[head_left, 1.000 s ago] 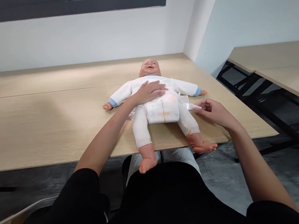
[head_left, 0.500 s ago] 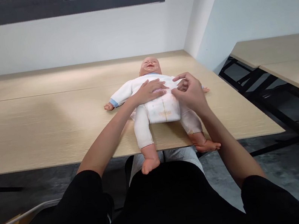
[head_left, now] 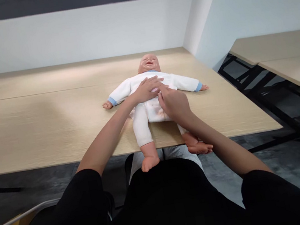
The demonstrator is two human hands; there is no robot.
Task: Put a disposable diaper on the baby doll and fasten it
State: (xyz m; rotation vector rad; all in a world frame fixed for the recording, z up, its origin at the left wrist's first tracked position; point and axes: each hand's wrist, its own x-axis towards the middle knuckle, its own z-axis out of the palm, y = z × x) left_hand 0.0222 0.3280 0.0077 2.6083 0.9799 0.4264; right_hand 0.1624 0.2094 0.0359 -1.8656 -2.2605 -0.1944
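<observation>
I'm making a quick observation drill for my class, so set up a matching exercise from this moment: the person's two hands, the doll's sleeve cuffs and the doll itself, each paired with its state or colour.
Things:
1. left hand
2. right hand
3. sleeve cuffs
4. baby doll

States:
A. light blue
B. lying flat on the doll's chest
C. lying on its back on a wooden table
D. fingertips at the doll's waist, just above the diaper

Pairs: 1-B, 2-D, 3-A, 4-C
</observation>
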